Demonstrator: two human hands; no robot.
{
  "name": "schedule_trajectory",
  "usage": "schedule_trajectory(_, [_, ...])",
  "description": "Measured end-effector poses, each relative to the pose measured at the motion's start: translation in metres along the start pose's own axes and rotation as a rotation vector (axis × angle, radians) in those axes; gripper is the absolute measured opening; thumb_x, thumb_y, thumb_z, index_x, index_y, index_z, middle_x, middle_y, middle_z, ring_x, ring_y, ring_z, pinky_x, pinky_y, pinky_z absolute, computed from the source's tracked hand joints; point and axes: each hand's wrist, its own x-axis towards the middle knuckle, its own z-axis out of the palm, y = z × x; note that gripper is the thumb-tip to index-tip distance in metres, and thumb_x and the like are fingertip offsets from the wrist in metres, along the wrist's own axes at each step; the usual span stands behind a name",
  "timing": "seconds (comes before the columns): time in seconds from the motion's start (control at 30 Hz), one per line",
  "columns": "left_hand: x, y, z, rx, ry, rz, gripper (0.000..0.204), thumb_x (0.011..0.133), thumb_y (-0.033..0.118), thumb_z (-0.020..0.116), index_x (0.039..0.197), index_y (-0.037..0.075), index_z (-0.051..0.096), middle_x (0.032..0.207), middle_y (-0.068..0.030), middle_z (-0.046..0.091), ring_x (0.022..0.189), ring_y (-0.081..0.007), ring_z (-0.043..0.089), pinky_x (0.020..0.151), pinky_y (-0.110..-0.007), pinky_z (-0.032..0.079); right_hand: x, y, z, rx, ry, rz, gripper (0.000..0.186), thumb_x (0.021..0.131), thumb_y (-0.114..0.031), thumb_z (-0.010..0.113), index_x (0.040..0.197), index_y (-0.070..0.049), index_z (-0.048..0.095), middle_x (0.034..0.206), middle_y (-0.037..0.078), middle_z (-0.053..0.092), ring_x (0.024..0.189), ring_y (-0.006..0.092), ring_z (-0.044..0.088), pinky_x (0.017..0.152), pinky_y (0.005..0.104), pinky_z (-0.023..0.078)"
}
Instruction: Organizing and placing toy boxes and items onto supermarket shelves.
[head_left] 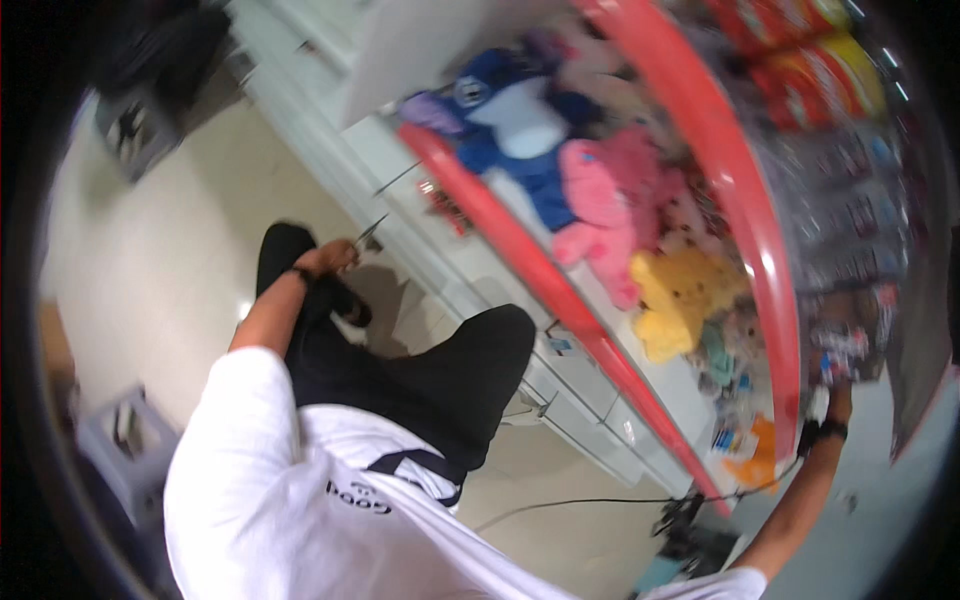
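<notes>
My left hand (335, 257) hangs low over my bent knee, beside the white lower shelf front. Its fingers are curled, and a thin dark strip shows just past them at the shelf edge; whether they hold it is unclear. On the right, my right hand (840, 402) reaches up to the end of the upper shelf, at several small clear packages (843, 342). Blur and the packages hide its fingers. Between the red shelf edges lie plush toys: a blue one (520, 130), a pink one (605, 200) and a yellow one (680, 298).
Red strips edge the lower shelf (560, 290) and the upper shelf (745, 190). Red and yellow bags (815, 80) stand on top. A black cable (590, 500) crosses near my right arm. Grey plastic stools (130, 440) stand on the floor at left.
</notes>
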Motion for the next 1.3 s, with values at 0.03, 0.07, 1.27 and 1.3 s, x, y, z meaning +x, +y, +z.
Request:
schedule_trajectory(0.03, [-0.016,-0.034,0.009,-0.207,-0.006,-0.031,0.034,0.088,0.031,0.049,0.094,0.001,0.063,0.078,-0.0087,0.064,0.059,-0.0196,0.058,0.053,-0.033,0.048,0.042,0.004,0.005,-0.041,0.07,-0.036,0.053,0.092,-0.029,0.05,0.139,-0.014,0.031,0.139,0.015,0.039,0.12,0.0258,0.046,0.094,0.0334,0.043])
schedule_trajectory(0.07, [0.016,0.047,-0.006,-0.182,-0.105,-0.294,0.031,0.084,0.028,0.055,0.094,0.0,0.062,0.076,-0.0087,0.063,0.06,-0.0195,0.059,0.051,-0.033,0.048,0.015,0.03,0.014,-0.022,0.039,0.061,0.053,0.091,-0.027,0.051,0.138,-0.013,0.032,0.136,0.014,0.041,0.118,0.0256,0.047,0.092,0.0335,0.044])
schedule_trajectory(1.27, [0.036,0.213,-0.048,-0.549,-0.313,-0.515,0.066,0.091,0.039,0.051,0.143,0.008,0.026,0.144,-0.0173,0.032,0.121,-0.0353,0.046,0.092,-0.051,0.044,-0.3,-0.546,-0.159,1.001,-0.205,-0.69,0.028,0.084,-0.013,0.053,0.106,0.001,0.062,0.101,0.015,0.065,0.094,0.0219,0.061,0.086,0.0322,0.045])
schedule_trajectory(1.3, [0.034,0.216,-0.059,-0.67,-0.457,-0.477,0.07,0.091,0.046,0.049,0.144,0.01,0.022,0.144,-0.0181,0.031,0.121,-0.0355,0.045,0.092,-0.053,0.044,-0.291,-0.582,-0.162,0.995,-0.098,-0.771,0.028,0.083,-0.008,0.052,0.108,0.001,0.062,0.103,0.015,0.065,0.097,0.0226,0.061,0.087,0.0317,0.044])
